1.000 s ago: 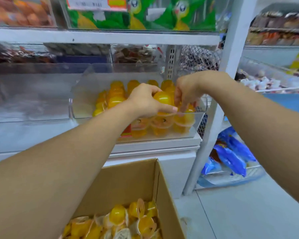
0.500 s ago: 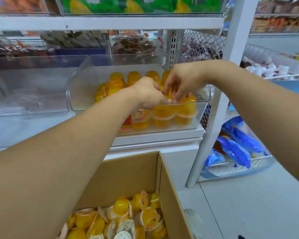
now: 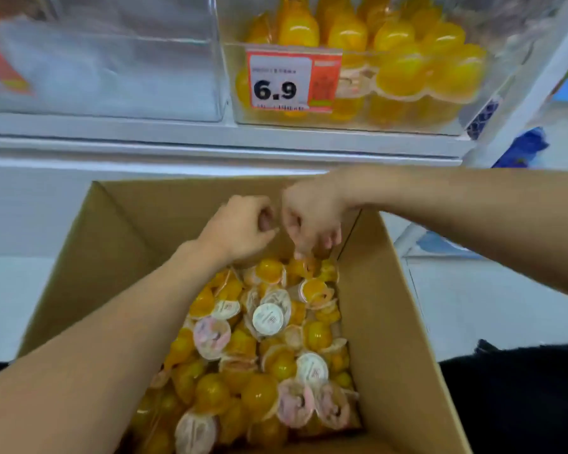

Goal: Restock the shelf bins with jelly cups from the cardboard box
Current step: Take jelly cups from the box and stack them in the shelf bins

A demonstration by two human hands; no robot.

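A price tag [image 3: 291, 80] reading "6.9" fronts the shelf bin [image 3: 492, 103]. Over the cardboard box [image 3: 391, 322], the left hand [image 3: 240, 229] curls empty; right hand [image 3: 312, 217] fingertips touch the far jelly cups [image 3: 304, 267].

A: Identify the supporting surfaces.
B: A white shelf [image 3: 210, 132] and a pale floor [image 3: 492, 309].
A: What rests directly on the shelf?
B: Two clear bins side by side: the left bin [image 3: 112, 60], and the right bin [image 3: 358, 122], which contains yellow jelly cups [image 3: 404, 73] and bears a price tag [image 3: 291, 80] reading 6.9.
A: And the cardboard box [image 3: 384, 290]?
B: It is positioned below the shelf front; its base is not visible.
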